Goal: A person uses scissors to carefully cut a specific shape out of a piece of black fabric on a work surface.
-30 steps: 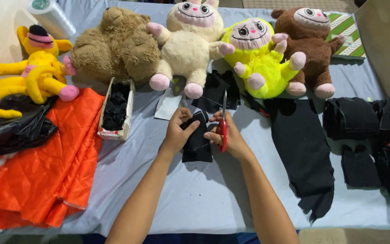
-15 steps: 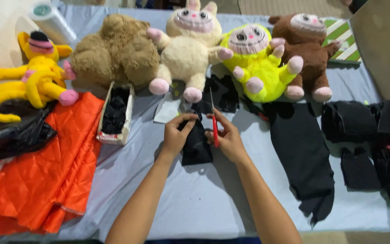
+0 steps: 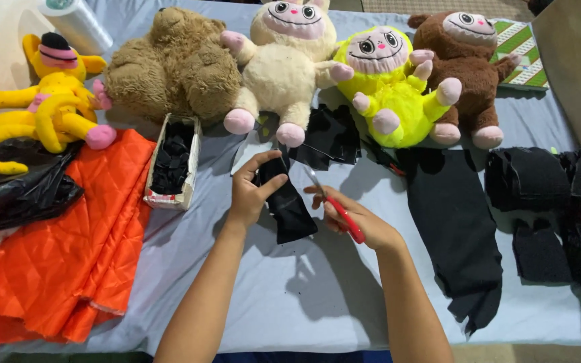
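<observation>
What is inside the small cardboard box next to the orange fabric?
The cardboard box is filled with small black fabric pieces, piled along its whole length. Whatever lies beneath that top layer, and the box's bottom, is covered and cannot be seen.

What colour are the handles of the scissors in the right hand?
Red handles on the metal-bladed scissors, gripped by the right hand; the head view shows them best.

Black scrap, red scissors.
My black fabric piece (image 3: 289, 205); red-handled scissors (image 3: 343, 216); pale blue counter (image 3: 304, 302); quilted orange cloth (image 3: 55, 255); yellow-green (image 3: 391, 87), cream (image 3: 290, 60), brown plush toys (image 3: 469, 74).
</observation>
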